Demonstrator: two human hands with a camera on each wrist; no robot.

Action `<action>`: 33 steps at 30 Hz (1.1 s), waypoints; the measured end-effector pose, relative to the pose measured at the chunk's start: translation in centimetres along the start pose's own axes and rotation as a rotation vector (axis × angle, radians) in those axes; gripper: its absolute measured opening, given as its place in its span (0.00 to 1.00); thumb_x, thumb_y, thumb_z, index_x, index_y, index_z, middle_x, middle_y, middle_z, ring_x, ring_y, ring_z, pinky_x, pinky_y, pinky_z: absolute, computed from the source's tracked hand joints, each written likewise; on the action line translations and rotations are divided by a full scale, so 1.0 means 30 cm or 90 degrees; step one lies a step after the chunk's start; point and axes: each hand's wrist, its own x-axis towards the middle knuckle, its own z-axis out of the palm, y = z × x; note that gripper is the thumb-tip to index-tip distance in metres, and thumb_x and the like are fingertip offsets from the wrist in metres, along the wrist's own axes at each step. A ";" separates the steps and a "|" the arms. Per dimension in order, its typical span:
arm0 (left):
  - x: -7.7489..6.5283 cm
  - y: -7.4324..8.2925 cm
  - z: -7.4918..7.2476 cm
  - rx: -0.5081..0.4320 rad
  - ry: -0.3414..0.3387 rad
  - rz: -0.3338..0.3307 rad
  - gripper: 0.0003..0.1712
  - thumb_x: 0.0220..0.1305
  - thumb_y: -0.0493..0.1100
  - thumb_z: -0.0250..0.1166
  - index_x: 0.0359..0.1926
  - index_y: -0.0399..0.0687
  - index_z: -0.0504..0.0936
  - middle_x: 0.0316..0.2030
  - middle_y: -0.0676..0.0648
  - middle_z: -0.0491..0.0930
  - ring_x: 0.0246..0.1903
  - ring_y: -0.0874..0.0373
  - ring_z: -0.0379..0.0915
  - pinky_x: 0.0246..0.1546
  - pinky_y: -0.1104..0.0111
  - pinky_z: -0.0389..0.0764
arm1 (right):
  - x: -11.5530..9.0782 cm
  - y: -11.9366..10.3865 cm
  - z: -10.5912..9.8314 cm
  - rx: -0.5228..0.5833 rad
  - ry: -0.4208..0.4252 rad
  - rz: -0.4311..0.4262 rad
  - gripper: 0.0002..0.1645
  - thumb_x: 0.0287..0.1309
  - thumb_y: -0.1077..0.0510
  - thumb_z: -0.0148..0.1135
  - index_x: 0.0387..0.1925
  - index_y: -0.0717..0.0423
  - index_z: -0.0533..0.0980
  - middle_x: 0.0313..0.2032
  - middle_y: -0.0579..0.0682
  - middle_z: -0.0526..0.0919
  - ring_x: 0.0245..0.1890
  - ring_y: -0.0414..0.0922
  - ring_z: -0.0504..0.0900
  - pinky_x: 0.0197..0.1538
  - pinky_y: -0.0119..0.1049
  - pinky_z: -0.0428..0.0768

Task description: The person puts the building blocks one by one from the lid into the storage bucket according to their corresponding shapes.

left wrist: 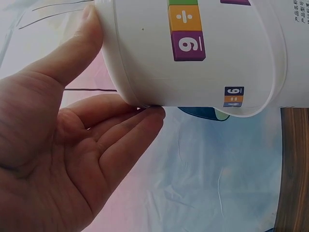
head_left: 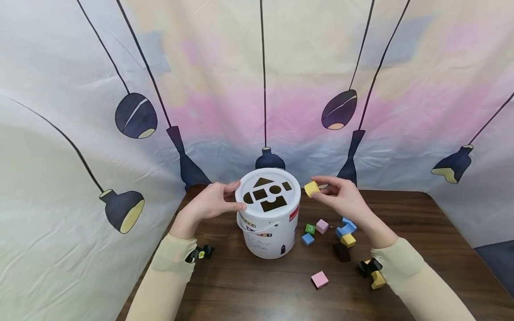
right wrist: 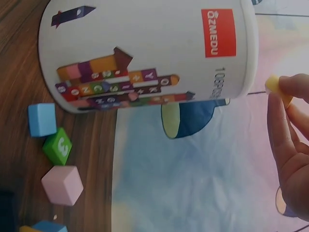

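In the head view a white bucket [head_left: 261,247] stands upright on the table. Its white lid [head_left: 277,175] has cutouts: a triangle, a circle, a half-round, rectangles and a notched shape. My left hand [head_left: 214,199] holds the lid's left rim, thumb toward the near side and fingers farther back; in the left wrist view the fingertips touch the bucket's wall. Just right of the lid, my right hand [head_left: 341,196] pinches a yellow block [head_left: 311,188] with a rounded side between thumb and fingers. That block hangs in the air at lid height, apart from the bucket.
Right of the bucket lie a green block [head_left: 310,229], a small blue block [head_left: 308,239] and a pink block [head_left: 322,226]. Another pink block [head_left: 320,280] lies nearer. Blue, yellow and dark blocks cluster beside the right forearm. A printed curtain [head_left: 225,111] hangs behind the table [head_left: 241,290].
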 end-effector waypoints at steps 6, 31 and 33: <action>-0.001 0.000 -0.001 0.002 -0.004 -0.001 0.53 0.66 0.58 0.78 0.81 0.43 0.63 0.77 0.42 0.66 0.74 0.47 0.67 0.67 0.51 0.77 | 0.023 -0.040 0.024 0.007 0.008 -0.008 0.29 0.68 0.52 0.76 0.68 0.50 0.82 0.56 0.53 0.87 0.46 0.46 0.89 0.45 0.36 0.87; -0.005 0.001 0.003 0.008 -0.002 0.006 0.52 0.67 0.57 0.78 0.81 0.41 0.63 0.77 0.41 0.66 0.72 0.48 0.71 0.65 0.52 0.79 | 0.123 -0.141 0.157 0.101 -0.063 -0.017 0.30 0.68 0.58 0.74 0.69 0.57 0.80 0.51 0.57 0.88 0.47 0.52 0.88 0.36 0.39 0.85; -0.007 0.000 0.003 0.008 -0.002 0.011 0.52 0.68 0.57 0.77 0.81 0.40 0.62 0.77 0.40 0.66 0.71 0.47 0.72 0.65 0.52 0.79 | 0.132 -0.147 0.174 0.099 -0.068 -0.016 0.30 0.68 0.58 0.74 0.69 0.56 0.80 0.52 0.57 0.87 0.48 0.52 0.88 0.32 0.39 0.81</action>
